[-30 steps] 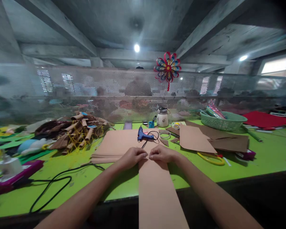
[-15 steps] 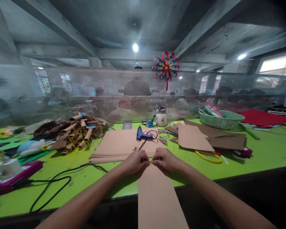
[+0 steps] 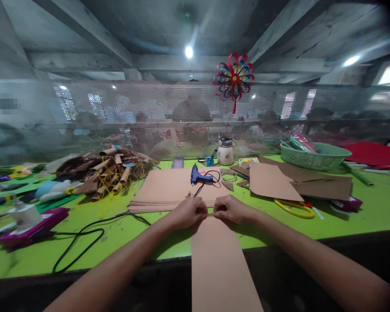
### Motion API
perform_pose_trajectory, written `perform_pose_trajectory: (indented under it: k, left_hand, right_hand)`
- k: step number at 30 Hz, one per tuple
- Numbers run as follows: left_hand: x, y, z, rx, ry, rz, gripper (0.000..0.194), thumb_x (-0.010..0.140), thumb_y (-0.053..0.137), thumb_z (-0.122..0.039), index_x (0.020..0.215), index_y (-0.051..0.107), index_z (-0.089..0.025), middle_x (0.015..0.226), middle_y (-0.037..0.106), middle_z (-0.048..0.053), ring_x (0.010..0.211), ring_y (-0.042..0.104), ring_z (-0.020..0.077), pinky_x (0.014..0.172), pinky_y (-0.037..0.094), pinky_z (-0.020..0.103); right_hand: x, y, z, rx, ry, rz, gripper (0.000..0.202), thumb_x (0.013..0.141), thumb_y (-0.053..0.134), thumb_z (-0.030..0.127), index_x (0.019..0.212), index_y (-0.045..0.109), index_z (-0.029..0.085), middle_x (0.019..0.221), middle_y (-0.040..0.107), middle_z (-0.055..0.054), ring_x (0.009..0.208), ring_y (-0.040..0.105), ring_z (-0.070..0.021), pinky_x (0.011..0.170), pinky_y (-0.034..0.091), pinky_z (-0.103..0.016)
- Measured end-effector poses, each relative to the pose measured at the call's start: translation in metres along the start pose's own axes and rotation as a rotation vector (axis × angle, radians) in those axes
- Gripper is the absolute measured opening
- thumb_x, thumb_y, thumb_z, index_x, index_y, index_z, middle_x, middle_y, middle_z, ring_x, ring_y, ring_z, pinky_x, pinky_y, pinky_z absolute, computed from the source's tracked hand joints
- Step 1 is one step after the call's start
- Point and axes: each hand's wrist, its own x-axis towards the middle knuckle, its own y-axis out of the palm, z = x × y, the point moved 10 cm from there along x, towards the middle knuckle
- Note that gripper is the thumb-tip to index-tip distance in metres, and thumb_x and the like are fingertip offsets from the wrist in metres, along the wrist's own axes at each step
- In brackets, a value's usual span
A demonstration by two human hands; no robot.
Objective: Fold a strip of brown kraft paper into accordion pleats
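Observation:
A long strip of brown kraft paper (image 3: 222, 264) runs from the table edge down toward me. My left hand (image 3: 192, 212) pinches its far end at the left corner, fingers curled. At the right corner my right hand (image 3: 229, 209) is closed on the same end, a small gap between the two hands. Just beyond them lies a stack of brown paper sheets (image 3: 162, 184). On that stack rests a blue glue gun (image 3: 199, 175) with a black cord.
The green table (image 3: 117, 242) holds a purple power strip (image 3: 35, 227) at left and bundled brown paper pieces (image 3: 117, 173) behind it. Yellow-handled scissors (image 3: 294, 210), loose brown sheets (image 3: 273, 180) and a green basket (image 3: 315, 158) lie at right. A white jar (image 3: 225, 154) stands near the mesh screen (image 3: 149, 104).
My view has shifted slightly, so the scene sits a little higher and further right. Both hands keep their pinch on the paper's far end, with little visible movement.

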Motion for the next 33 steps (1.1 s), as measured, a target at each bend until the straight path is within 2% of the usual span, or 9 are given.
perform_pose_trajectory:
  k: [5,14,21,28,33]
  left_hand:
    - [0.000,0.001,0.001,0.045,0.020,-0.030,0.010,0.077,0.059,-0.017,0.080,0.069,-0.017,0.078,0.063,0.003,0.073,0.055,0.0145,0.066,0.039,0.022]
    - [-0.004,-0.003,-0.005,0.047,0.041,0.004,0.012,0.078,0.056,-0.012,0.078,0.067,-0.016,0.078,0.063,0.003,0.072,0.056,0.0138,0.067,0.040,0.023]
    - [-0.014,-0.002,-0.008,0.090,0.116,-0.012,0.016,0.081,0.049,-0.010,0.081,0.063,-0.016,0.084,0.059,0.005,0.077,0.053,0.0153,0.069,0.040,0.025]
    - [-0.024,-0.002,-0.030,0.317,0.181,-0.035,0.015,0.089,0.045,-0.017,0.082,0.057,-0.015,0.085,0.053,0.007,0.076,0.049,0.0170,0.068,0.038,0.028]
    - [-0.034,0.001,-0.054,0.500,0.309,-0.007,0.016,0.093,0.042,-0.017,0.086,0.056,-0.014,0.090,0.054,0.008,0.083,0.048,0.0200,0.074,0.039,0.032]
  right_hand:
    - [-0.003,-0.004,0.003,0.046,-0.028,-0.031,0.005,0.077,0.064,0.016,0.076,0.068,0.013,0.073,0.064,-0.003,0.068,0.057,-0.0139,0.064,0.042,-0.023]
    - [-0.010,-0.008,0.016,-0.070,-0.111,-0.062,0.004,0.078,0.064,0.012,0.075,0.065,0.013,0.071,0.058,-0.002,0.064,0.051,-0.0118,0.060,0.039,-0.022]
    - [-0.013,-0.002,0.020,-0.177,-0.208,0.004,0.010,0.082,0.056,0.009,0.078,0.063,0.015,0.080,0.060,-0.004,0.073,0.052,-0.0142,0.065,0.039,-0.024]
    - [-0.021,0.001,0.027,-0.414,-0.235,0.017,0.005,0.084,0.054,0.011,0.081,0.055,0.015,0.087,0.056,-0.007,0.080,0.049,-0.0169,0.066,0.037,-0.027]
    - [-0.027,0.006,0.032,-0.567,-0.285,0.041,0.004,0.087,0.052,0.012,0.083,0.054,0.014,0.088,0.055,-0.008,0.081,0.047,-0.0182,0.067,0.037,-0.029]
